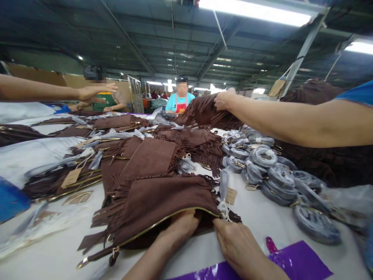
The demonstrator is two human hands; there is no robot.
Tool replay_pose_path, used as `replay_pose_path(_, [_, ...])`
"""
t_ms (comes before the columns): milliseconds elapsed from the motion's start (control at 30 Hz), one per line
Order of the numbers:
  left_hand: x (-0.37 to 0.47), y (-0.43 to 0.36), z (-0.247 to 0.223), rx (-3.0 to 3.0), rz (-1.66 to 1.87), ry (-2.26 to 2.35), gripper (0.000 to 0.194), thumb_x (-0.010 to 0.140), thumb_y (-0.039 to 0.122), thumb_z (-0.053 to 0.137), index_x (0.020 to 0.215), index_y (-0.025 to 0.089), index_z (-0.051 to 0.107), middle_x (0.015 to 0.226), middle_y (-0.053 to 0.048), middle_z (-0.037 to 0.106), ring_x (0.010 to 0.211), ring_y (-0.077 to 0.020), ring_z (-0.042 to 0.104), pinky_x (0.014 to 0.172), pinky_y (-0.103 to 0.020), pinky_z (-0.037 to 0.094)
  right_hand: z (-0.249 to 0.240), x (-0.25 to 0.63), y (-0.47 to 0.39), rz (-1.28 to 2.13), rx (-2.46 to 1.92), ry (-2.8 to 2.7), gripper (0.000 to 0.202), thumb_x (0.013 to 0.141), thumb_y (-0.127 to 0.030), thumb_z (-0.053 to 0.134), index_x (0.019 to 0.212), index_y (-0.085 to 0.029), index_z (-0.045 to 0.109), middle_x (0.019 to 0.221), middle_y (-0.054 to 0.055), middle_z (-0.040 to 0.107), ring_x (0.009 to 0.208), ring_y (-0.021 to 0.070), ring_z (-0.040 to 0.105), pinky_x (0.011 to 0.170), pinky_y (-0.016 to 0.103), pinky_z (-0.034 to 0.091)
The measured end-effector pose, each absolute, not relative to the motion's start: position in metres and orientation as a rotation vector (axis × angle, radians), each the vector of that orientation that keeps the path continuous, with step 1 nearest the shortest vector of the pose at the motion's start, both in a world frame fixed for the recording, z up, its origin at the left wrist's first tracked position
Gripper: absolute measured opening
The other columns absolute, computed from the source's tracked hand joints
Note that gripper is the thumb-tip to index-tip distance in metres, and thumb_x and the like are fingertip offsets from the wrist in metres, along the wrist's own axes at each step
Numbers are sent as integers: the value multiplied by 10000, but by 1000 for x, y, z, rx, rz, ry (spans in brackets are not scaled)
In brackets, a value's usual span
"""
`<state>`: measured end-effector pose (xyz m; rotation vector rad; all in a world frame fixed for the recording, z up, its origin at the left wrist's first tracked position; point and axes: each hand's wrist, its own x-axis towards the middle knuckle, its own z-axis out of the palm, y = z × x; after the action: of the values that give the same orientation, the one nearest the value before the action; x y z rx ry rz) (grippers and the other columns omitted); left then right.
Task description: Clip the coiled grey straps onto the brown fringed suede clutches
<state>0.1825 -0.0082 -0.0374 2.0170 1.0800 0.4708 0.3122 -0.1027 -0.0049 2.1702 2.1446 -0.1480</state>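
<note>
A brown fringed bag [166, 192] lies on the white table, its gold zipper open toward me. My left hand [185, 223] reaches into the opening, and its fingers are hidden inside. With closed fingers, my right hand [233, 239] pinches the bag's right corner, beside the end of the zipper. A tan tag [231, 195] and a wrapped strip hang by that corner. At the bag's lower left is a short strap with a gold clasp [83, 263]. More brown bags [148, 157] are piled behind it.
Coiled, wrapped straps [279, 177] are heaped at the right. Purple plastic [300, 260] lies at the front edge, a blue object [13, 200] at the left. A co-worker's arm [279, 116] reaches in from the right, holding brown fringe; another arm [37, 88] extends from the left. People stand beyond.
</note>
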Motion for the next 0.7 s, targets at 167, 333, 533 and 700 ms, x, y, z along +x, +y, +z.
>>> replay_pose_path(167, [181, 3, -33, 1849, 551, 1041, 338, 674, 168, 556, 994, 220, 648, 1075, -6, 657, 1098, -234, 515, 1022, -348, 312, -5, 306, -100, -119, 2184, 2164, 259, 830, -38, 378, 909, -180, 581, 803, 55, 670, 727, 210, 644, 541, 283, 295])
replay_pose_path(333, [180, 7, -29, 1709, 589, 1011, 374, 637, 142, 568, 994, 212, 655, 1138, -6, 627, 1094, -227, 523, 990, -332, 356, -3, 304, -100, -131, 2187, 2182, 263, 829, -40, 385, 921, -187, 583, 809, 52, 671, 719, 205, 642, 539, 280, 302])
replay_pose_path(533, [179, 7, -25, 1582, 615, 1001, 354, 616, 117, 557, 945, 181, 672, 1084, -28, 653, 1060, -236, 550, 968, -342, 389, -1, 297, -97, -75, 2232, 2140, 241, 824, -42, 397, 848, -173, 598, 763, 69, 678, 679, 218, 647, 523, 274, 316])
replay_pose_path(700, [176, 8, -26, 1526, 625, 959, 434, 616, 119, 554, 1040, 169, 636, 1101, -27, 645, 1054, -243, 557, 944, -346, 415, -2, 295, -95, -6, 2268, 2103, 248, 835, -52, 381, 826, -172, 597, 705, 79, 674, 640, 234, 650, 499, 276, 316])
